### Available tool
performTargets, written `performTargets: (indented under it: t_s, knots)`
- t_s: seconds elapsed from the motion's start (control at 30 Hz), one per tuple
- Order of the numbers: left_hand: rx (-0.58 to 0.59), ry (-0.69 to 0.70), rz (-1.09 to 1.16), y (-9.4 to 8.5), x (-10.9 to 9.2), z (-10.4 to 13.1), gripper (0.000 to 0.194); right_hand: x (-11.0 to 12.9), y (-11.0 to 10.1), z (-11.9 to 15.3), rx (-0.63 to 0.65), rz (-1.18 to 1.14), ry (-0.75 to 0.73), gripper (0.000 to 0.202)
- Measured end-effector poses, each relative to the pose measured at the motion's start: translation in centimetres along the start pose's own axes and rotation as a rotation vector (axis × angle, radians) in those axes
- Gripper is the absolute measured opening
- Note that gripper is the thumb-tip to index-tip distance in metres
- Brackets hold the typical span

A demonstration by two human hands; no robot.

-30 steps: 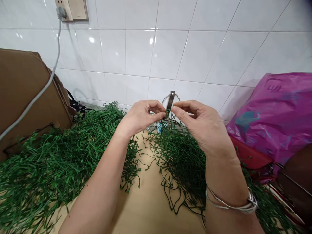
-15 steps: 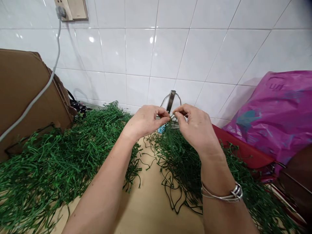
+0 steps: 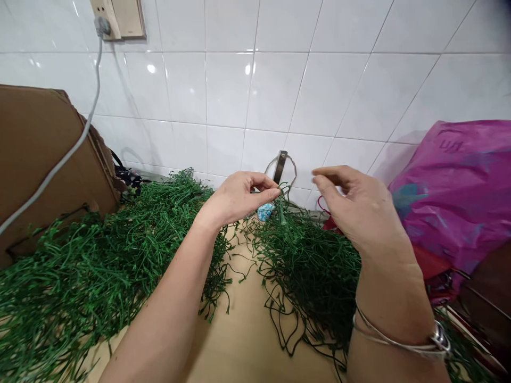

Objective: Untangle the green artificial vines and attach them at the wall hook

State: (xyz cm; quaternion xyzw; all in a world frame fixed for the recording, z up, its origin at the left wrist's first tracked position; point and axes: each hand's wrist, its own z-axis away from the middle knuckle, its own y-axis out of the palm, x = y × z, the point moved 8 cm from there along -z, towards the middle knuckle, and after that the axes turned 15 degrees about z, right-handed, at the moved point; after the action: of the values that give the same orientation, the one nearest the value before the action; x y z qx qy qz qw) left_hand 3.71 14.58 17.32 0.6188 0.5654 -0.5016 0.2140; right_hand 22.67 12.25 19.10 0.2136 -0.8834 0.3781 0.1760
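My left hand (image 3: 247,199) pinches the top of a thin green stem bundle (image 3: 284,205) in front of the metal stand (image 3: 280,167). To the right, my right hand (image 3: 353,202) is raised over the dark green pile (image 3: 319,260), its thumb and forefinger near each other; whether something thin is between them is too small to tell. Another green pile (image 3: 131,250) spreads on the left of the wooden table (image 3: 239,340). A blue and white object (image 3: 265,212) sits just below my left fingertips.
At the left stands a cardboard box (image 3: 40,159) with a grey cable (image 3: 75,143) hanging in front. A pink plastic bag (image 3: 459,197) bulges at the right, above a red item (image 3: 431,263). White wall tiles (image 3: 231,85) rise behind the table.
My right hand has moved right, away from my left hand and the stem bundle. My left hand has stayed nearly in place, still pinching.
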Motion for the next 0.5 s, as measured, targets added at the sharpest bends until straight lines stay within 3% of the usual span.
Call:
performTargets:
  t_s: [0.1, 0.17, 0.33, 0.5]
  knots:
    - [0.013, 0.020, 0.022, 0.1, 0.0, 0.0, 0.022, 1.9, 2.8, 0.6, 0.274, -0.376, -0.066, 0.026]
    - [0.028, 0.025, 0.034, 0.2, 0.1, 0.0, 0.023, 2.1, 3.7, 0.7, 0.340, -0.492, -0.081, 0.029]
    - [0.024, -0.015, 0.025, 0.2, 0.8, -0.3, 0.023, 1.2, 3.5, 0.2, 0.240, -0.265, -0.066, 0.013]
    - [-0.081, -0.064, -0.062, -0.9, 1.5, -0.4, 0.023, 1.0, 2.3, 0.0, 0.103, -0.140, -0.043, 0.007]
